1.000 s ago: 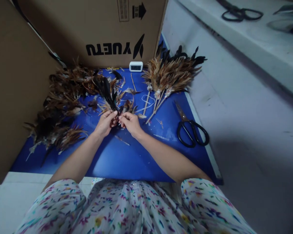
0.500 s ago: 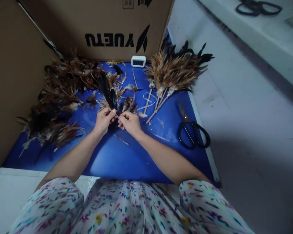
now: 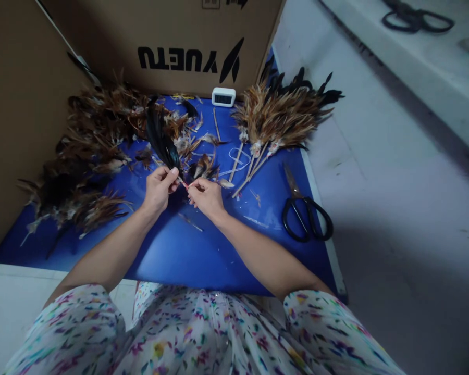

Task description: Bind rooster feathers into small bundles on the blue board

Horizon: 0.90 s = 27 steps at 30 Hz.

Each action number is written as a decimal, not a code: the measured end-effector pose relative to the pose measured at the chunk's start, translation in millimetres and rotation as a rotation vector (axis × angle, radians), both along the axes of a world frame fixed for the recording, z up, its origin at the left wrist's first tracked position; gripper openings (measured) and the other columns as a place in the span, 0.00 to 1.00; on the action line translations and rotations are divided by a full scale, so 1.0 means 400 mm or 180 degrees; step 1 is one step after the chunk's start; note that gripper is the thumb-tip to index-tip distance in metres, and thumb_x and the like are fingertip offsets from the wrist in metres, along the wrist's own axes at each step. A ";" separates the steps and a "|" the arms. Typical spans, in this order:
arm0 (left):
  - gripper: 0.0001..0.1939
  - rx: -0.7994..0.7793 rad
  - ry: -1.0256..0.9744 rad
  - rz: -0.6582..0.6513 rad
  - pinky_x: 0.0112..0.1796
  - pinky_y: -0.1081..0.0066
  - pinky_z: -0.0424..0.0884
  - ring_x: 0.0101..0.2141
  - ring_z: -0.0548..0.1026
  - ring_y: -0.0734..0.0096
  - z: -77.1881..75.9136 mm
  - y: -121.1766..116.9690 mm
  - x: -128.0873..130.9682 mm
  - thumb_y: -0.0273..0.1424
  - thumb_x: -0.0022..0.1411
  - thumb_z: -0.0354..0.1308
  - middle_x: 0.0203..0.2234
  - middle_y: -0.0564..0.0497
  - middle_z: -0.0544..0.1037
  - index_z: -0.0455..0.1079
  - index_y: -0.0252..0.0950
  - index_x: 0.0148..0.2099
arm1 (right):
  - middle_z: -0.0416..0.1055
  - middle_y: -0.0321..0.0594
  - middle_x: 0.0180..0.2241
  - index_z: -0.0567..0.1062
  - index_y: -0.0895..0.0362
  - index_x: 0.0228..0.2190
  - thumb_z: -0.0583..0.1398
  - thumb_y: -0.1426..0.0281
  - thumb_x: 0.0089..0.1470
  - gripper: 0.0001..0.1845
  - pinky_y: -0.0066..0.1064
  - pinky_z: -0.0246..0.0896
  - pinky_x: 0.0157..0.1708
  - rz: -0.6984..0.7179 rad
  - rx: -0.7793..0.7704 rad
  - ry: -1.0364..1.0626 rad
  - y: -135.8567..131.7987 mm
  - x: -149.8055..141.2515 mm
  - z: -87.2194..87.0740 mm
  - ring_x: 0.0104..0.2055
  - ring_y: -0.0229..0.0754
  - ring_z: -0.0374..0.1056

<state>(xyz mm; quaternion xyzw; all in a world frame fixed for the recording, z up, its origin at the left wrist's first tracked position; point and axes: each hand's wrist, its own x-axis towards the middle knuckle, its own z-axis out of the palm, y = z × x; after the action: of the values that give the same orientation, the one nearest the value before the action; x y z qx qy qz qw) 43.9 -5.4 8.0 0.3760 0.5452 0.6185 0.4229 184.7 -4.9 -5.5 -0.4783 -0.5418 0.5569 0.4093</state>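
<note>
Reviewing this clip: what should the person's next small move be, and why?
Probably a slight twist of the thin reddish strip by the right hand, with the left hand holding the long, glossy black feathers steady. The left pinches those feathers near their lower end and the right pinches the strip beside it; whether it is fastened is too small to tell.
</note>
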 end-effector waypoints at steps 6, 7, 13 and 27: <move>0.28 0.0272 -0.0168 0.0242 0.15 0.79 0.50 0.14 0.61 0.84 0.013 0.012 -0.024 0.46 0.47 0.72 0.15 0.59 0.65 0.56 0.37 0.24 | 0.68 0.29 0.19 0.73 0.54 0.22 0.59 0.69 0.47 0.05 0.22 0.59 0.22 -0.0056 0.0152 -0.0180 -0.004 0.001 -0.011 0.22 0.33 0.66; 0.28 0.0264 -0.0168 0.0252 0.15 0.79 0.50 0.14 0.61 0.84 0.012 0.014 -0.025 0.47 0.49 0.71 0.15 0.59 0.64 0.56 0.37 0.25 | 0.68 0.29 0.18 0.73 0.54 0.22 0.59 0.69 0.47 0.05 0.22 0.60 0.22 -0.0065 0.0140 -0.0131 -0.005 0.001 -0.011 0.22 0.33 0.66; 0.28 0.0397 -0.0104 0.0580 0.14 0.76 0.48 0.14 0.61 0.82 -0.006 0.029 -0.031 0.53 0.53 0.66 0.15 0.60 0.62 0.54 0.39 0.28 | 0.68 0.27 0.18 0.73 0.55 0.24 0.59 0.68 0.47 0.04 0.22 0.58 0.19 -0.0178 -0.0113 0.0568 -0.005 0.008 -0.003 0.16 0.30 0.63; 0.13 0.0487 0.1505 0.0060 0.23 0.75 0.57 0.18 0.61 0.78 -0.029 0.006 -0.028 0.40 0.61 0.61 0.16 0.59 0.63 0.66 0.38 0.30 | 0.69 0.28 0.16 0.72 0.56 0.23 0.61 0.64 0.42 0.07 0.21 0.51 0.14 0.0023 -0.0291 0.1330 -0.001 0.025 0.033 0.14 0.28 0.58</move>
<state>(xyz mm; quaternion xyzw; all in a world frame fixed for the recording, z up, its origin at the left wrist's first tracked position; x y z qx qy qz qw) 32.7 -2.9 -3.7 0.5361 0.5840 0.5568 0.2480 194.7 -5.3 7.5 -0.3685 -0.4211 0.6694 0.4886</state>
